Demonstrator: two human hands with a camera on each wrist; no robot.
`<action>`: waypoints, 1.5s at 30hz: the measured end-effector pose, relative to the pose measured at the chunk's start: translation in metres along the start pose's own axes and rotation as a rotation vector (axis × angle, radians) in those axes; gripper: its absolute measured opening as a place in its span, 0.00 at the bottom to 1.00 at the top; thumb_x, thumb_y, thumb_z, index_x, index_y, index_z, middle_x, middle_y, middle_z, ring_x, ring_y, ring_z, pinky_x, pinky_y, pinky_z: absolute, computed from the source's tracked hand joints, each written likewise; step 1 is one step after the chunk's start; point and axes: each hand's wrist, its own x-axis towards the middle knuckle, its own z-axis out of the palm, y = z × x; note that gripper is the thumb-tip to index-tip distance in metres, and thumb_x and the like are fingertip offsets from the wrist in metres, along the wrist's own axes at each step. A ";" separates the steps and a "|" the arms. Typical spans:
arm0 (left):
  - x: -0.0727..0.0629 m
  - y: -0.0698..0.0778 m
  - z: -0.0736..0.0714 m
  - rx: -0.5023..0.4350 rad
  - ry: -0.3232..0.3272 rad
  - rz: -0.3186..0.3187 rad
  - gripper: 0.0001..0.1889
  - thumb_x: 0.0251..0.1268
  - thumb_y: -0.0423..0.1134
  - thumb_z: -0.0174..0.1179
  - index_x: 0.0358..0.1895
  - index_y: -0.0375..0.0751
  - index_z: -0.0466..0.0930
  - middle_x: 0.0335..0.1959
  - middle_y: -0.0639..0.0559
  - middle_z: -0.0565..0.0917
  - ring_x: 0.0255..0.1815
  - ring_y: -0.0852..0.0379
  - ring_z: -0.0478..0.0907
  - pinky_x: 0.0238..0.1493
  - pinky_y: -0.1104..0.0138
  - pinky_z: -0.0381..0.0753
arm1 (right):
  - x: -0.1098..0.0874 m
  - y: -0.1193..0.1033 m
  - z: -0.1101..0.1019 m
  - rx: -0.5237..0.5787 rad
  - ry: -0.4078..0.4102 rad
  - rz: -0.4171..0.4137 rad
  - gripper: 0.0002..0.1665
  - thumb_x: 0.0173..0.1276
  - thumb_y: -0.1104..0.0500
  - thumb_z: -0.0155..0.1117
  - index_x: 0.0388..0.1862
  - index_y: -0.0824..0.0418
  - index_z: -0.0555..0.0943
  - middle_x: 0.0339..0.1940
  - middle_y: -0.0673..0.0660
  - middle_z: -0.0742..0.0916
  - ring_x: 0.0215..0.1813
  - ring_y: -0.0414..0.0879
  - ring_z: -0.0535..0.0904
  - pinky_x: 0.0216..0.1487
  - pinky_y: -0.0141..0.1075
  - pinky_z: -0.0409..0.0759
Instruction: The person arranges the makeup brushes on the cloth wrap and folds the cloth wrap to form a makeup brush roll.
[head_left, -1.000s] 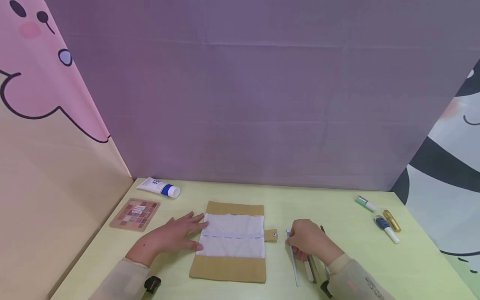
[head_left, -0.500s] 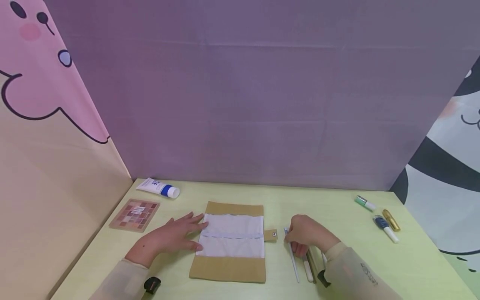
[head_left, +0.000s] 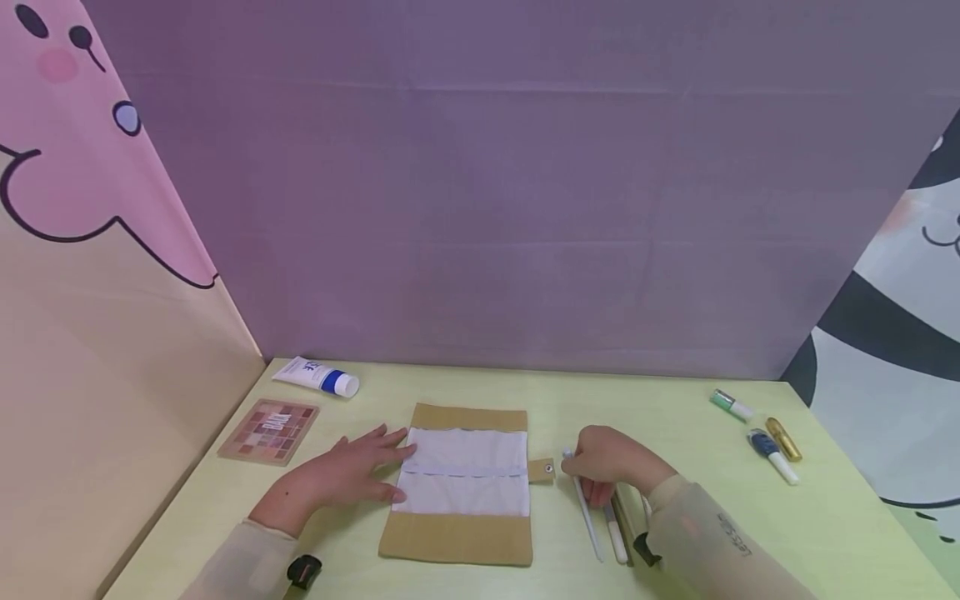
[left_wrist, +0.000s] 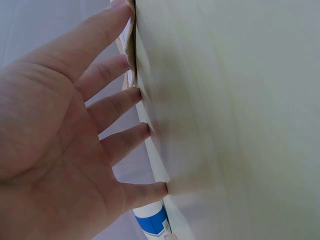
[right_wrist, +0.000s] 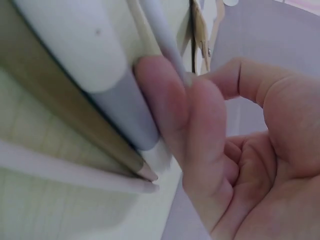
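A tan fabric pouch lies unfolded, its white inner pockets facing up and a snap strap sticking out on the right. My left hand rests with spread fingers on its left edge; the left wrist view shows the fingers straight. To the right of the strap, my right hand pinches a thin white stick between thumb and fingers, low over the table. Beside it lie a white-handled brush and a brown pencil-like stick, partly hidden by that hand in the head view.
An eyeshadow palette and a white-blue tube lie at the left. Far right are a green-and-white bottle, a dark blue bottle with a white cap and a gold tube. A purple backdrop borders the table.
My right hand has moved a little left and away from me, and the thin white stick has shifted left with it. The left hand and the pouch stay put.
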 end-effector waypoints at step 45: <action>0.001 -0.002 0.003 0.000 -0.002 -0.018 0.41 0.67 0.57 0.71 0.80 0.47 0.72 0.88 0.42 0.61 0.88 0.26 0.50 0.74 0.15 0.43 | 0.032 -0.012 -0.019 0.799 -0.006 -0.287 0.14 0.83 0.59 0.58 0.57 0.68 0.76 0.50 0.63 0.92 0.49 0.53 0.93 0.52 0.42 0.93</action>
